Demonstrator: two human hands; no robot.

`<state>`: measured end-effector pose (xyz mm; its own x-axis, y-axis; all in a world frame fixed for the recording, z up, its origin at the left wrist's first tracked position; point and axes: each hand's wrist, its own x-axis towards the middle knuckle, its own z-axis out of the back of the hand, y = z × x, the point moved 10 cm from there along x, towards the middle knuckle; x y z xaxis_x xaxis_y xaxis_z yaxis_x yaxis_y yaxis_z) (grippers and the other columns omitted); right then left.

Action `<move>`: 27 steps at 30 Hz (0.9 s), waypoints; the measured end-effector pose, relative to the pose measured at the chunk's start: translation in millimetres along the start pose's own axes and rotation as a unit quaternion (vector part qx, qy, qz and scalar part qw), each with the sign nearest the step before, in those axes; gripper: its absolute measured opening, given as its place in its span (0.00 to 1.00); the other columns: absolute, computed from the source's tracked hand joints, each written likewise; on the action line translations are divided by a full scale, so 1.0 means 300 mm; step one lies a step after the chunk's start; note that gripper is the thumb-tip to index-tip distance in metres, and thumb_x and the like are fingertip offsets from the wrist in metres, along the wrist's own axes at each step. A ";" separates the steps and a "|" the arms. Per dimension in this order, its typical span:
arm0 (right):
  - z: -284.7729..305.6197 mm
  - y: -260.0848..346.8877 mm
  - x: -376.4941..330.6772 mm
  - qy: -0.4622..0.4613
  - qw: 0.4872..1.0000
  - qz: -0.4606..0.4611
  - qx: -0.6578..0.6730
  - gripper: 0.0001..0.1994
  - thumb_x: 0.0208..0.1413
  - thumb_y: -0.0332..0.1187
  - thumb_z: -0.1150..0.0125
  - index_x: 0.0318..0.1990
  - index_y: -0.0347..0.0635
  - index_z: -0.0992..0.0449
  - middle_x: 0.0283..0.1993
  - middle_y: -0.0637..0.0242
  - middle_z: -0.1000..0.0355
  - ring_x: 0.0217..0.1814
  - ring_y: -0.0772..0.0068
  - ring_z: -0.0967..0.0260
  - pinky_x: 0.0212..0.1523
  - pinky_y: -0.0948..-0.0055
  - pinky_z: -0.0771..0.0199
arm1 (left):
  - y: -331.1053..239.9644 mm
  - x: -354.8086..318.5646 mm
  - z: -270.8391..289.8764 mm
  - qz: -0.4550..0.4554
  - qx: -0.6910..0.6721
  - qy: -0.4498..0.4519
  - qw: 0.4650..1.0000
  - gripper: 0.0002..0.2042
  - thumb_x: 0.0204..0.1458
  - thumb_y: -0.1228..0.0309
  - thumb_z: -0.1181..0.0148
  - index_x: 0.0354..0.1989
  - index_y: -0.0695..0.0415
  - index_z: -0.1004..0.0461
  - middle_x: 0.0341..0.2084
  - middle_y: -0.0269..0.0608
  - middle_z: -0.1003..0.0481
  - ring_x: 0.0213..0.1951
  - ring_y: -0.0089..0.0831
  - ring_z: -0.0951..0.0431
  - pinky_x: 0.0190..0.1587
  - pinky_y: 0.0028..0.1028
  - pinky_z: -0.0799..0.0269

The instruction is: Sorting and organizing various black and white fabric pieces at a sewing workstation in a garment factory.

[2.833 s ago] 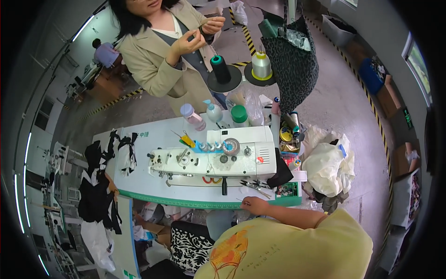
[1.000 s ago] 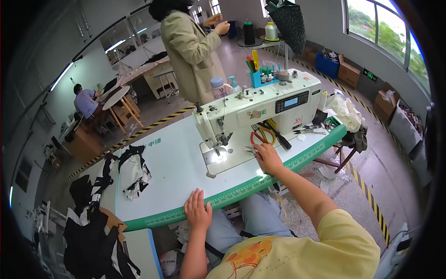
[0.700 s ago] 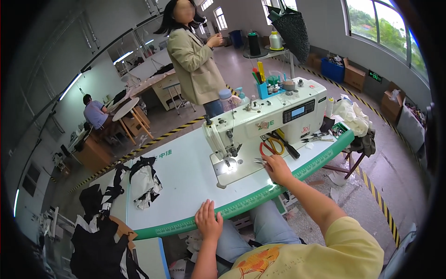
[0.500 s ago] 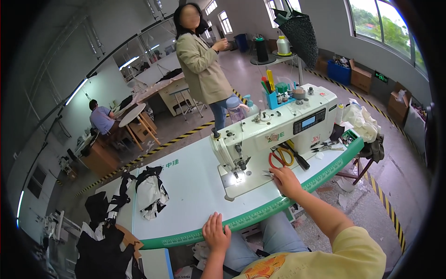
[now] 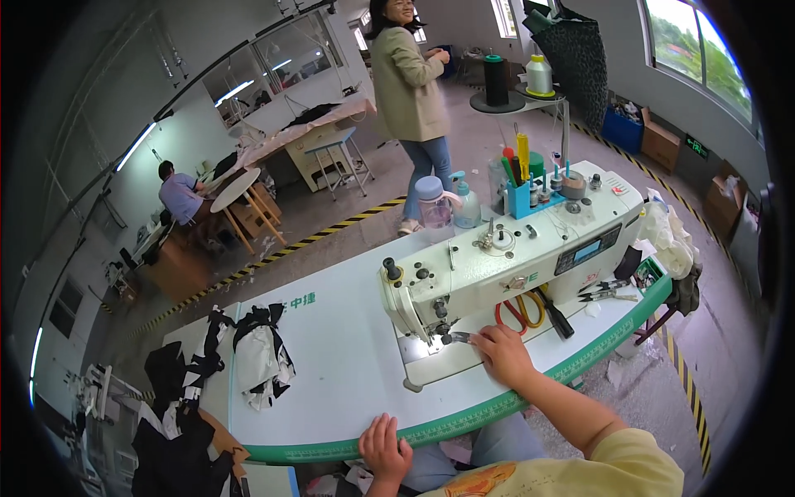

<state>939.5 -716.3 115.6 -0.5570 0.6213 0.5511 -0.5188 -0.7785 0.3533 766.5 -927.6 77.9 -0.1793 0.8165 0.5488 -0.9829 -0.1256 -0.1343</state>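
Observation:
My left hand (image 5: pixel 384 448) rests with its fingers lying flat on the green front edge of the white sewing table (image 5: pixel 331 373). It holds nothing. My right hand (image 5: pixel 503 354) is closed on a small grey metal tool (image 5: pixel 460 338), whose exact kind I cannot make out. The tool's tip is close to the lit needle area of the white sewing machine (image 5: pixel 497 261). Behind that hand, red-handled and yellow-handled scissors (image 5: pixel 523 315) lie under the machine arm, beside a black-handled tool (image 5: pixel 560 319).
Black and white fabric pieces (image 5: pixel 263 356) lie on the table's left, with more black cloth (image 5: pixel 178 451) beyond its edge. Thread cones (image 5: pixel 540 76), a bottle (image 5: pixel 434 207) and a blue tool holder (image 5: pixel 520 199) stand behind or on the machine. A person (image 5: pixel 410 83) stands behind the table.
My right hand has carried the metal tool leftward relative to the machine, to the needle area. My left hand stays on the table edge. The standing person has turned the head; the view has shifted.

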 end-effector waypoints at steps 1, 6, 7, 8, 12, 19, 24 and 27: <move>0.009 -0.005 0.001 -0.010 1.000 -0.020 0.000 0.15 0.43 0.24 0.43 0.42 0.42 0.26 0.39 0.63 0.31 0.42 0.60 0.34 0.43 0.64 0.33 | 0.000 0.000 0.001 0.001 0.000 -0.002 1.000 0.19 0.47 0.64 0.52 0.47 0.57 0.28 0.50 0.41 0.30 0.53 0.39 0.31 0.54 0.41 0.42; 0.005 -0.034 0.000 -0.028 0.997 -0.072 0.000 0.12 0.45 0.25 0.43 0.40 0.39 0.25 0.39 0.60 0.31 0.41 0.57 0.35 0.43 0.62 0.33 | 0.011 -0.003 0.004 0.003 0.008 -0.031 0.999 0.19 0.47 0.64 0.52 0.46 0.56 0.28 0.50 0.41 0.29 0.52 0.38 0.31 0.53 0.40 0.42; 0.014 -0.041 -0.001 -0.042 0.995 -0.087 -0.012 0.13 0.45 0.25 0.43 0.41 0.38 0.25 0.40 0.60 0.31 0.42 0.56 0.35 0.44 0.62 0.34 | 0.012 -0.004 0.009 0.001 0.008 -0.037 0.999 0.19 0.46 0.64 0.53 0.46 0.56 0.28 0.49 0.41 0.29 0.52 0.38 0.31 0.53 0.40 0.42; 0.024 -0.047 -0.003 -0.057 0.993 -0.102 -0.022 0.13 0.45 0.25 0.43 0.41 0.37 0.26 0.40 0.59 0.31 0.42 0.55 0.36 0.44 0.62 0.34 | 0.014 0.001 0.010 0.003 0.008 -0.038 0.999 0.19 0.46 0.64 0.53 0.46 0.56 0.28 0.49 0.41 0.29 0.52 0.38 0.31 0.53 0.40 0.42; 0.038 -0.045 -0.008 -0.071 0.989 -0.121 -0.045 0.14 0.45 0.25 0.44 0.43 0.36 0.27 0.43 0.57 0.32 0.44 0.54 0.36 0.46 0.61 0.34 | 0.016 0.001 0.003 0.010 0.013 -0.027 1.000 0.18 0.48 0.64 0.53 0.47 0.55 0.28 0.50 0.40 0.29 0.51 0.37 0.30 0.53 0.39 0.42; 0.063 -0.023 -0.035 -0.085 0.988 -0.108 -0.073 0.15 0.44 0.25 0.43 0.43 0.34 0.28 0.45 0.56 0.33 0.44 0.53 0.37 0.48 0.61 0.35 | -0.005 -0.010 0.033 -0.009 -0.007 -0.044 0.999 0.19 0.48 0.64 0.51 0.49 0.54 0.28 0.50 0.39 0.29 0.52 0.35 0.30 0.52 0.38 0.39; 0.008 -0.010 -0.031 -0.050 0.989 -0.103 -0.093 0.18 0.44 0.28 0.42 0.46 0.36 0.29 0.48 0.56 0.34 0.46 0.52 0.38 0.49 0.59 0.37 | 0.033 -0.021 0.039 0.014 -0.035 -0.043 0.998 0.19 0.47 0.64 0.48 0.49 0.53 0.28 0.50 0.37 0.29 0.52 0.33 0.30 0.51 0.37 0.39; 0.019 0.037 -0.003 -0.065 0.987 -0.079 -0.123 0.20 0.41 0.24 0.43 0.47 0.40 0.29 0.49 0.56 0.34 0.47 0.52 0.38 0.50 0.58 0.38 | 0.080 0.014 0.049 0.037 -0.121 -0.025 0.992 0.15 0.45 0.68 0.45 0.44 0.52 0.26 0.47 0.35 0.28 0.49 0.33 0.29 0.49 0.36 0.37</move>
<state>937.8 -726.1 123.4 -0.3771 0.7043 0.6014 -0.7430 -0.6177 0.2576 741.4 -935.5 89.1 -0.2586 0.7797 0.5702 -0.9294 -0.0400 -0.3669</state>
